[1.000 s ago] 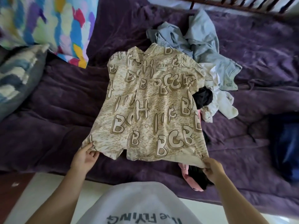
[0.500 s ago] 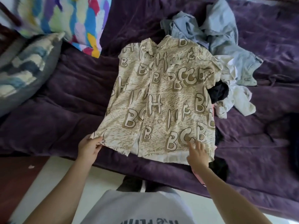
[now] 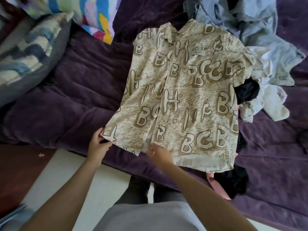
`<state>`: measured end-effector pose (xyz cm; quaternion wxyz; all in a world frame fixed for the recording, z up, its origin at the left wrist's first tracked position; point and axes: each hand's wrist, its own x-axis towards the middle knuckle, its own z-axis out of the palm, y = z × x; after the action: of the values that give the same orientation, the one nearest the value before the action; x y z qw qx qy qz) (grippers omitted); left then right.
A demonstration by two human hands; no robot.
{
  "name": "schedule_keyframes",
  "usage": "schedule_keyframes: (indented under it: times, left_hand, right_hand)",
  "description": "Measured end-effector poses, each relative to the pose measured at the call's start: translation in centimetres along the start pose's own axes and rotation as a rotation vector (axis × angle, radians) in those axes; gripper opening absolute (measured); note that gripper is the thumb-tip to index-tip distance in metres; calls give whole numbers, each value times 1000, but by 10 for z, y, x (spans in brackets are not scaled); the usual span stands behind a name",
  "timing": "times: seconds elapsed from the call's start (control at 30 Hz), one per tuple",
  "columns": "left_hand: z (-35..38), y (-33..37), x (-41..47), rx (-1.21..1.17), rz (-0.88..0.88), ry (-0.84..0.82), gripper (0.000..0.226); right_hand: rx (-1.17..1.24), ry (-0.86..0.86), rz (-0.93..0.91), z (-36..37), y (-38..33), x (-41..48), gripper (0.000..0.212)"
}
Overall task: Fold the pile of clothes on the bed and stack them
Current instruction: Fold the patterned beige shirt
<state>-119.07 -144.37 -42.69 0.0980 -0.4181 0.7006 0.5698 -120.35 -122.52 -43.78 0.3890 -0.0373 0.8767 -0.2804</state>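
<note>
The beige letter-print shirt (image 3: 191, 100) is lying flat on the purple bedspread (image 3: 66, 97), beside the unfolded clothes pile (image 3: 260, 47). The left hand (image 3: 98, 145) is pinching its lower left hem corner between thumb and fingers. The right hand (image 3: 158, 154) is reaching the hem at the front opening with its fingers loosely bent; I cannot tell whether they are gripping it.

A bed (image 3: 75, 97) covered in a dark purple quilt carries everything. A printed shirt (image 3: 191, 97) lies spread flat at its middle. A pile of clothes (image 3: 260, 52), pale blue, white and black, sits just beside the shirt's right side. A pink garment (image 3: 218, 187) and a black garment (image 3: 233, 180) poke out under its hem. A grey pillow (image 3: 33, 52) and a multicoloured cloth (image 3: 93, 12) lie at the left.
</note>
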Motion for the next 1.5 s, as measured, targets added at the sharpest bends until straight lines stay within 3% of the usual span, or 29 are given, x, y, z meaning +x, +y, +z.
schedule_keyframes:
  times: [0.17, 0.23, 0.37, 0.5, 0.63, 0.7, 0.77, 0.9, 1.03, 1.2, 1.3, 1.4, 1.5]
  left_hand:
    - [1, 2, -1, -46, -19, -1, 67]
    - [2, 2, -2, -77, -32, -4, 63]
    - [5, 4, -3, -20, 15, -6, 54]
    - [14, 4, 0, 166, 137, 56, 43]
    - [16, 6, -3, 403, 325, 172, 23]
    - [7, 3, -5, 566, 453, 181, 23]
    - [-6, -7, -3, 701, 557, 186, 25]
    - [-20, -18, -2, 816, 540, 217, 27]
    - [-10, -15, -4, 923, 525, 236, 32]
    - [13, -18, -10, 1164, 857, 214, 56]
    - [15, -18, 0, 1232, 889, 99, 69]
    - [6, -23, 8, 1270, 885, 11, 83]
    - [0, -23, 13, 1164, 906, -2, 67]
  right_hand:
    - [1118, -4, 312, 9, -56, 20, 36]
    - [1232, 7, 359, 3, -64, 19, 31]
    - [1211, 45, 311, -11, -45, 8, 8]
    - [1105, 163, 325, -20, -2, -7, 12]
    - [631, 123, 389, -18, 25, -16, 32]
    - [478, 22, 410, -15, 38, -18, 43]
    - [170, 28, 413, -15, 58, -16, 58]
    - [-278, 220, 467, -32, 98, -28, 63]
    - [-693, 94, 308, -31, 125, -37, 74]
    - [-864, 154, 299, -44, 127, -27, 78]
    - [-908, 178, 378, -61, 145, -38, 76]
    - [-731, 296, 535, -71, 168, -53, 60]
    - [-440, 382, 609, -75, 180, -58, 38]
